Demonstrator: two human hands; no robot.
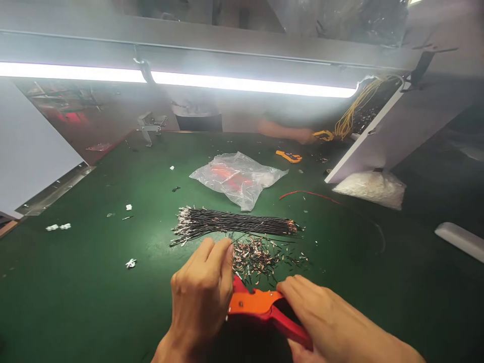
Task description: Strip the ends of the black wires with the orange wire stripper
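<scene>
My right hand is wrapped round the handles of a red and orange hand tool, whose head points left. Beside that head is my left hand, its fingers pinched together at a thin dark wire that slants up to the right. Just beyond both hands lies a pile of short black and copper-coloured scraps. Behind the pile a bundle of black wires lies crosswise, with silvery ends at the left and copper ends at the right.
A clear plastic bag with red contents lies behind the bundle on the green table. A red wire, a yellow tool and a bag of white pieces are farther right. Another person's arm reaches across the far edge.
</scene>
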